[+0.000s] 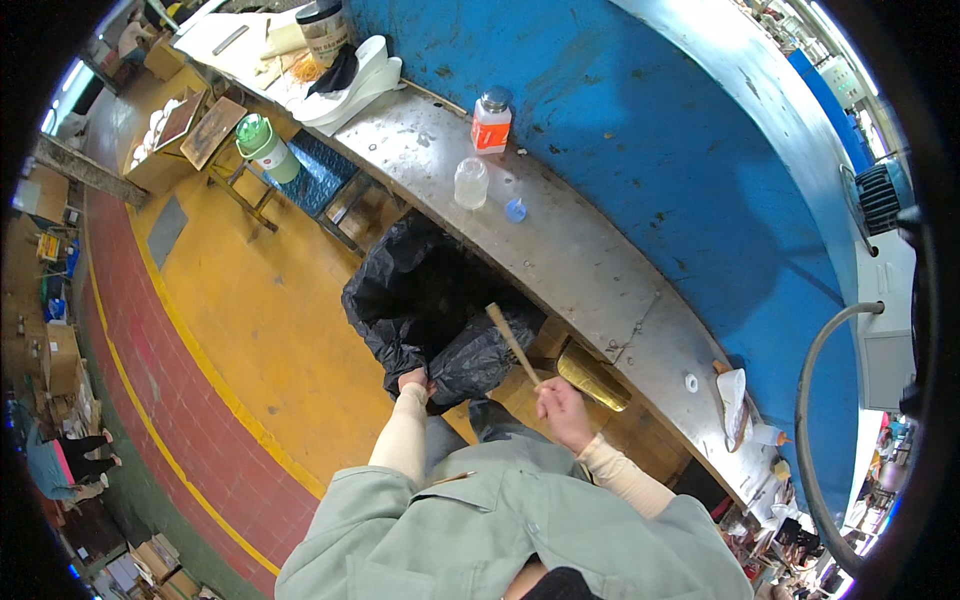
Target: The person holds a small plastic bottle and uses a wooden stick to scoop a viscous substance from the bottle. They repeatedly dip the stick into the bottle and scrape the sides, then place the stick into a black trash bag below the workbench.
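A large black plastic bag (pixel 375 290) gapes below the bench edge, its inside too dark to make out. My left hand (pixel 415 381) is closed on the near rim of that bag. In my right hand (pixel 565 412) is a thin tan stick (pixel 514 343), like a brush handle, gripped at its lower end. The stick tilts up and left over the right side of the bag. Whether its far tip has bristles is too small to tell. Just right of the stick, under the bench, lies a shiny yellow curved piece (pixel 590 378).
On the metal bench (pixel 580 265) stand a clear jar (pixel 471 183), an orange-and-white bottle (pixel 491 122) and a blue cap (pixel 515 210). A white shoe (pixel 732 400) lies to the right. A blue panel (pixel 700 170) rises behind. At left sits a green-lidded jug (pixel 268 148).
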Available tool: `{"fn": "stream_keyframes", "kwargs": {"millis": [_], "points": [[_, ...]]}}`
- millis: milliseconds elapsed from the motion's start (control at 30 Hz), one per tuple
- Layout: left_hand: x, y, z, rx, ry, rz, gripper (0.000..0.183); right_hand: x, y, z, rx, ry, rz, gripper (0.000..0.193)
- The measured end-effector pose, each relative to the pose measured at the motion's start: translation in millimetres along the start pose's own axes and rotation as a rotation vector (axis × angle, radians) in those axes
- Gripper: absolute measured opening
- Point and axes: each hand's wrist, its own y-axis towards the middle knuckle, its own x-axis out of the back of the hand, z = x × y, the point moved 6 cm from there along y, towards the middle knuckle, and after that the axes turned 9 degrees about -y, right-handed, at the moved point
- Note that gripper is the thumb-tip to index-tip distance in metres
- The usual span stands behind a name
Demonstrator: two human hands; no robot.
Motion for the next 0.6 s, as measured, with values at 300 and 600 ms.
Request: {"fn": "stream_keyframes", "kwargs": {"millis": [300, 600], "points": [[-63.7, -215.7, -175.0, -1.31, 0.247, -0.11, 0.045, 29.5, 7.6, 29.0, 0.251, -0.089, -0.269, 0.008], [-230.1, -306.7, -270.3, -1.606, 0.383, 0.211, 0.078, 15.7, 15.6, 43.8, 0.325, -0.075, -0.301, 0.01]]}}
